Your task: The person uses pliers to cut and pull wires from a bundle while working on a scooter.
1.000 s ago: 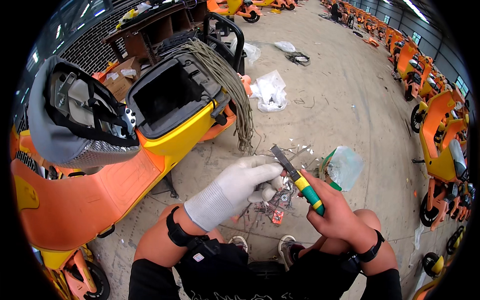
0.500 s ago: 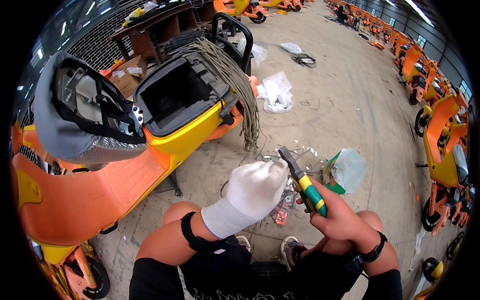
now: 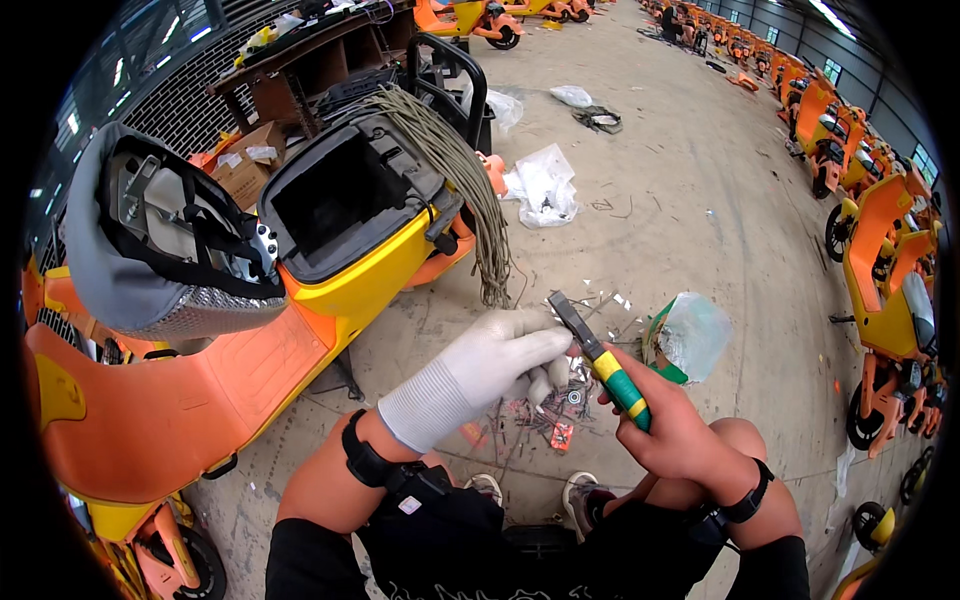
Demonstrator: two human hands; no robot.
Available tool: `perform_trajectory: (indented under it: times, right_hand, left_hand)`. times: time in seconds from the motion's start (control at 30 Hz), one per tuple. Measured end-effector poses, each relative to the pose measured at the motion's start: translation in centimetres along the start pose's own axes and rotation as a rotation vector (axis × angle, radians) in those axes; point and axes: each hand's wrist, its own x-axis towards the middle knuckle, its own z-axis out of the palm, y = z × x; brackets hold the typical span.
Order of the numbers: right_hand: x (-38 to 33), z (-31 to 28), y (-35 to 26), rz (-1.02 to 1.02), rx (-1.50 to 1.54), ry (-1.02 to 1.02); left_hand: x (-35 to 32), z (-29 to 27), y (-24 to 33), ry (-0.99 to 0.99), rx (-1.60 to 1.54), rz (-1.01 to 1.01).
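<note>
My bare right hand (image 3: 665,415) grips a pair of pliers (image 3: 600,358) with green and yellow handles and dark metal jaws pointing up and left. My left hand (image 3: 505,362), in a white knitted glove, is closed beside the jaws, thumb and forefinger brought together, the other fingers curled below. What it pinches, if anything, is too small or hidden to make out. Beneath the hands, a scatter of small screws and metal bits (image 3: 520,425) lies on the concrete floor, with a small red packet (image 3: 562,436) among them.
On the left stands an orange and yellow scooter (image 3: 200,385), its grey seat (image 3: 165,240) tipped up from the black storage bin (image 3: 345,195); a bundle of cables (image 3: 470,190) hangs over its rear. A clear plastic bag (image 3: 695,335) lies right of the hands. Rows of scooters (image 3: 885,270) line the right side.
My left hand has turned and its fingers have loosened a little, drawing slightly left and down from the plier jaws. The right hand keeps hold of the pliers almost in place.
</note>
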Motion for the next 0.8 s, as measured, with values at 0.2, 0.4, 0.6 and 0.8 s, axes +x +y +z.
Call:
perform_trajectory:
  times: [0.2,0.4,0.6,0.8]
  right_hand:
    - [0.2,-0.6,0.2,-0.214,-0.186,0.057]
    - [0.3,-0.9,0.0,-0.193,-0.202,0.023]
    - [0.1,-0.1,-0.5,-0.031,-0.130,-0.004]
    - [0.2,0.4,-1.0,0.115,0.208,-0.089]
  left_hand:
    - [-0.3,-0.3,-0.6,-0.205,-0.469,-0.092]
    - [-0.6,0.0,0.4,-0.050,0.016,0.067]
    - [0.0,1.1,-1.3,0.306,0.705,0.439]
    - [0.7,1.4,-3.4,0.531,1.145,0.766]
